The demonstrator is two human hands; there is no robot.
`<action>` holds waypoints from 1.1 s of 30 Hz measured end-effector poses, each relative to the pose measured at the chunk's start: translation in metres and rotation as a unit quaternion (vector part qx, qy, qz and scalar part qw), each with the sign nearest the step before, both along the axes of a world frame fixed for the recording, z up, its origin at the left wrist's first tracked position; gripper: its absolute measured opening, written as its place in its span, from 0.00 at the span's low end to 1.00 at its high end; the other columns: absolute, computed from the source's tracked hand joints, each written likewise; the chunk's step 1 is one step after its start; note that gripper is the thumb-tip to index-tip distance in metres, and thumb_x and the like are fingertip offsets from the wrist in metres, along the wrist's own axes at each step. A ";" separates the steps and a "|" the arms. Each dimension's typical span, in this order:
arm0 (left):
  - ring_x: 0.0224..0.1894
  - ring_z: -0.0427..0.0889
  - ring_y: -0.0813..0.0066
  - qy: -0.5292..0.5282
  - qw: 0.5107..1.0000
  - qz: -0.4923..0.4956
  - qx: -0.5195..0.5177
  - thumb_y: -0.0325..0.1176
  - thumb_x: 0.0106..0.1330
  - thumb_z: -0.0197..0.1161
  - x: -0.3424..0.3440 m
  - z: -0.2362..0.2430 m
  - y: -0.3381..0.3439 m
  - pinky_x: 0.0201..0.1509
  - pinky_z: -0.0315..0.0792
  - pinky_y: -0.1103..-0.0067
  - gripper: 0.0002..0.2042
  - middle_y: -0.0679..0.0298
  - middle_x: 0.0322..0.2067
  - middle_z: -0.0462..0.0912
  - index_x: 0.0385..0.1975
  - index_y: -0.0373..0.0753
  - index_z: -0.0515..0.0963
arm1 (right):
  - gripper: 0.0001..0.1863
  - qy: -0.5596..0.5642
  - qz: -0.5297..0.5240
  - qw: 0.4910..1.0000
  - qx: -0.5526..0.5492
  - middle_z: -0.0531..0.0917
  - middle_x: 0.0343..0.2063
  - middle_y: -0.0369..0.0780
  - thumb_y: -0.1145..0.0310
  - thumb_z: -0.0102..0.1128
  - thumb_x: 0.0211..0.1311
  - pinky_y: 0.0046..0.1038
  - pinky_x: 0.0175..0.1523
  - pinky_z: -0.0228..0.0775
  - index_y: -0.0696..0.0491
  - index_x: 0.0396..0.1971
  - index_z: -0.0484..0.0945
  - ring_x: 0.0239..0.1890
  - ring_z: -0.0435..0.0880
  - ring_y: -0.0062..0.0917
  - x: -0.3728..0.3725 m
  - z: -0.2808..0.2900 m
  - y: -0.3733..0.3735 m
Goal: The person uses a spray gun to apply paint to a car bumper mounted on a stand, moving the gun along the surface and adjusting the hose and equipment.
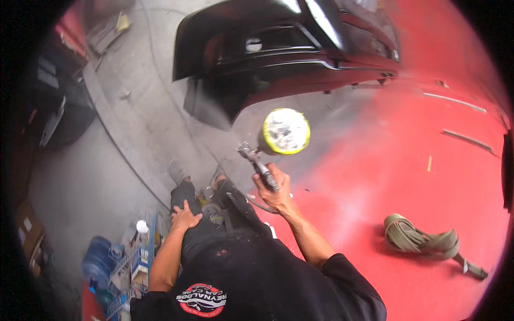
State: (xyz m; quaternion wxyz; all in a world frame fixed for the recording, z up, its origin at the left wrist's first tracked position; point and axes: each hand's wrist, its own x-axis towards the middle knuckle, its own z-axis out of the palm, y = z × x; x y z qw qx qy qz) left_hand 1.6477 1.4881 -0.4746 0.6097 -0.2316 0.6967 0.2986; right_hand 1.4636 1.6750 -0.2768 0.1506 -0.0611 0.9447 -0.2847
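Note:
My right hand (274, 188) is wrapped round the dark handle of a spray gun (259, 168), held out in front of my legs. A round cup with a white, paint-spotted lid (286, 131) and a bright yellow rim sits beside the gun's head. A thin hose runs from the handle's lower end toward my legs. Just beyond the gun stands a glossy black car bumper (267, 69), with pale haze near its lower left end. My left hand (186, 216) rests on my left thigh, fingers spread and holding nothing.
A bundled olive strap (420, 238) lies on the red floor at right, with thin strips (466, 140) farther off. At lower left are a blue water jug (99, 259) and a wire rack (126, 273) of supplies. A dark part (67, 107) stands far left.

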 end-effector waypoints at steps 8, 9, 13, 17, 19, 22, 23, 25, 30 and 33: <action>0.69 0.51 0.40 0.020 0.999 -0.025 0.018 0.61 0.59 0.57 -0.024 -0.019 0.002 0.69 0.54 0.59 0.46 0.39 0.68 0.43 0.71 0.47 0.43 | 0.23 0.068 -0.296 0.949 -0.089 0.72 0.13 0.31 0.48 0.56 0.64 0.26 0.19 0.63 0.55 0.23 0.74 0.14 0.71 0.17 -0.089 0.104 0.103; 0.69 0.51 0.41 0.030 0.999 -0.026 0.015 0.61 0.59 0.56 -0.029 -0.020 0.004 0.70 0.54 0.60 0.45 0.39 0.68 0.44 0.71 0.47 0.43 | 0.24 0.114 -0.306 0.943 -0.070 0.72 0.12 0.32 0.46 0.55 0.64 0.26 0.18 0.63 0.55 0.23 0.74 0.13 0.72 0.17 -0.102 0.114 0.116; 0.69 0.53 0.45 0.071 0.997 -0.028 -0.009 0.61 0.60 0.55 -0.054 -0.032 0.019 0.70 0.54 0.62 0.44 0.40 0.68 0.48 0.71 0.45 0.47 | 0.30 0.168 -0.344 0.923 -0.032 0.70 0.12 0.33 0.38 0.53 0.61 0.23 0.15 0.63 0.54 0.23 0.72 0.10 0.70 0.18 -0.151 0.138 0.190; 0.67 0.58 0.47 0.134 0.991 -0.010 -0.017 0.60 0.60 0.55 -0.077 -0.037 0.045 0.69 0.57 0.64 0.41 0.40 0.64 0.58 0.67 0.38 0.55 | 0.33 0.233 -0.364 0.900 -0.053 0.73 0.14 0.35 0.36 0.52 0.60 0.24 0.15 0.65 0.57 0.23 0.72 0.11 0.71 0.19 -0.192 0.156 0.255; 0.65 0.63 0.48 0.181 0.983 0.012 -0.030 0.58 0.60 0.56 -0.084 -0.050 0.063 0.67 0.59 0.65 0.39 0.40 0.61 0.64 0.65 0.35 0.60 | 0.34 0.240 -0.381 0.891 -0.055 0.73 0.15 0.35 0.35 0.52 0.59 0.23 0.15 0.64 0.57 0.24 0.73 0.11 0.71 0.18 -0.209 0.164 0.277; 0.49 0.78 0.51 0.510 0.858 0.068 -0.014 0.43 0.60 0.61 -0.106 -0.021 0.113 0.55 0.69 0.64 0.21 0.45 0.43 0.80 0.46 0.32 0.76 | 0.35 0.241 -0.377 0.889 -0.099 0.70 0.10 0.33 0.32 0.51 0.57 0.22 0.14 0.63 0.57 0.23 0.74 0.10 0.70 0.18 -0.219 0.163 0.296; 0.43 0.80 0.52 0.535 0.837 0.116 0.024 0.38 0.62 0.60 -0.136 0.009 0.141 0.49 0.72 0.65 0.14 0.49 0.37 0.82 0.40 0.33 0.79 | 0.36 0.242 -0.371 0.888 -0.119 0.69 0.08 0.33 0.31 0.50 0.57 0.22 0.14 0.62 0.56 0.22 0.74 0.09 0.70 0.17 -0.219 0.165 0.303; 0.38 0.82 0.56 0.540 0.815 0.174 0.115 0.37 0.64 0.59 -0.203 0.099 0.197 0.43 0.74 0.69 0.12 0.52 0.35 0.83 0.37 0.34 0.80 | 0.38 0.142 -0.362 0.908 -0.159 0.71 0.10 0.33 0.29 0.50 0.55 0.21 0.15 0.63 0.58 0.27 0.76 0.10 0.70 0.16 -0.213 0.169 0.306; 0.39 0.81 0.76 0.376 0.775 0.181 0.474 0.38 0.70 0.55 -0.311 0.243 0.315 0.42 0.75 0.79 0.16 0.62 0.38 0.81 0.50 0.33 0.75 | 0.36 -0.027 -0.257 0.930 -0.260 0.79 0.25 0.37 0.32 0.50 0.57 0.19 0.16 0.63 0.57 0.34 0.74 0.15 0.72 0.14 -0.178 0.160 0.297; 0.41 0.81 0.74 0.205 0.756 0.173 0.597 0.36 0.69 0.57 -0.319 0.272 0.351 0.44 0.76 0.78 0.16 0.61 0.40 0.81 0.50 0.32 0.72 | 0.34 -0.108 -0.143 0.919 -0.350 0.80 0.27 0.36 0.35 0.52 0.58 0.20 0.17 0.65 0.56 0.37 0.74 0.17 0.75 0.14 -0.161 0.151 0.321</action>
